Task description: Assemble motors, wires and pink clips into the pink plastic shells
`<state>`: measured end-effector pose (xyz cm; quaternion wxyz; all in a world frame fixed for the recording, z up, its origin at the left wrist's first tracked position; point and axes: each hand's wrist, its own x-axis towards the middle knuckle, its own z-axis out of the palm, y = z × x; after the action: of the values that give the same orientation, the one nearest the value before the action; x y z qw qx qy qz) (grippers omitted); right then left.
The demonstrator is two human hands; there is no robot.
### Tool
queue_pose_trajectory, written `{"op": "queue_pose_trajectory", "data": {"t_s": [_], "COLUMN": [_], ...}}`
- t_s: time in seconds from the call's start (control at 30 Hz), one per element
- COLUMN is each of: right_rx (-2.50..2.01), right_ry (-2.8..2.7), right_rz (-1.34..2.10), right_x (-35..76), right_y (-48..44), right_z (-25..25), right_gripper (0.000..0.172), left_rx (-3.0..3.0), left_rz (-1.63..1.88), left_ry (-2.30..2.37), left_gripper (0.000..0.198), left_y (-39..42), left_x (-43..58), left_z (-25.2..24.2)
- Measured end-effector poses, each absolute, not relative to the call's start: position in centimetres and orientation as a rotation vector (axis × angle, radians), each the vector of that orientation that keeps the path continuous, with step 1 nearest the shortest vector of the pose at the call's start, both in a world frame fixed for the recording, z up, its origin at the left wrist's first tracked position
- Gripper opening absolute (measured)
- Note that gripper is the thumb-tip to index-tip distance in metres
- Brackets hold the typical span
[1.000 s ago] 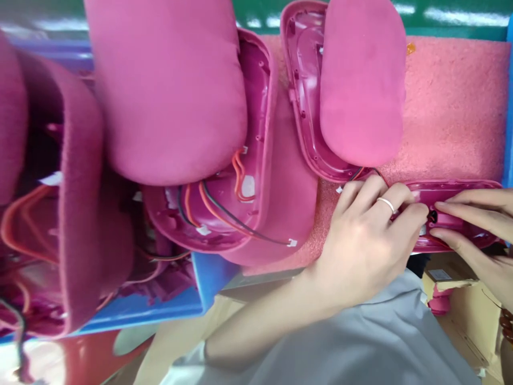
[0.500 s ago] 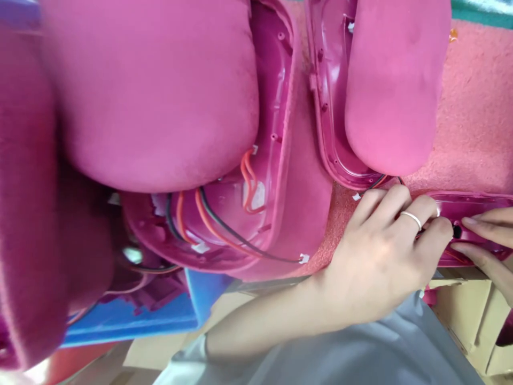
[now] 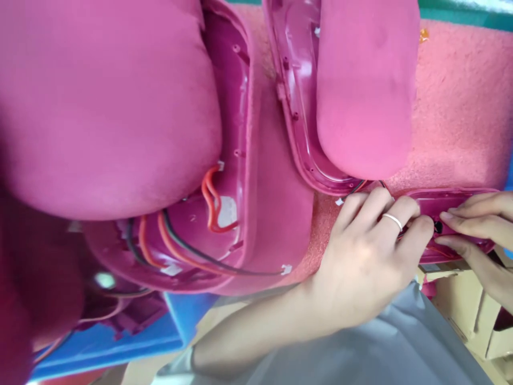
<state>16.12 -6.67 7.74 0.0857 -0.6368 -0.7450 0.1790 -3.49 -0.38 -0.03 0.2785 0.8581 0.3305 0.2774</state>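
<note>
Since the earlier frame our view has swung, setting everything farther left. Nearest us, a blue plastic bin [image 3: 188,315] holds magenta plastic parts [image 3: 134,317]; a tan cardboard box [image 3: 459,305] stands rightward. At the near edge of a pink foam mat [image 3: 460,107], we see a small, glossy magenta plastic shell [image 3: 433,205] with a round black spot. The ringed left hand [image 3: 372,251] curls over it, fingertips hidden, grip untellable; the right hand [image 3: 491,227] touches it, thumb and fingers narrowly parted. Beyond, foam spreads to a green edge [image 3: 465,16].
</note>
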Motion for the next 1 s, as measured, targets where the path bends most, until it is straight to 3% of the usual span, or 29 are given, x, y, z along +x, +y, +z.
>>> {"op": "queue_pose_trajectory", "data": {"t_s": [0.13, 0.33, 0.53, 0.73, 1.0], "right_rx": [-1.833, -1.656, -1.539, -1.523, -1.558], "right_ry": [-2.284, -2.500, -2.159, -2.392, -2.365], "right_rz": [0.556, 0.528, 0.600, 0.494, 0.366], "right_x": [16.5, 17.3, 18.5, 20.4, 19.3], "right_y": [-6.8, -5.6, -6.5, -7.7, -5.7], "right_z": [7.6, 7.5, 5.7, 5.4, 5.7], "right_gripper": [0.013, 0.022, 0.009, 0.033, 0.035], "left_rx": [2.307, 2.229, 2.201, 2.129, 2.133], "left_rz": [0.711, 0.822, 0.786, 0.852, 0.800], "left_ry": [0.885, 0.951, 0.834, 0.873, 0.844], "left_gripper": [0.012, 0.013, 0.007, 0.006, 0.007], "left_y": [-0.5, -0.8, 0.0, 0.0, 0.2], "left_x": [-3.5, -2.9, -1.7, -1.2, -1.4], "left_z": [0.1, 1.0, 0.8, 0.2, 0.3]}}
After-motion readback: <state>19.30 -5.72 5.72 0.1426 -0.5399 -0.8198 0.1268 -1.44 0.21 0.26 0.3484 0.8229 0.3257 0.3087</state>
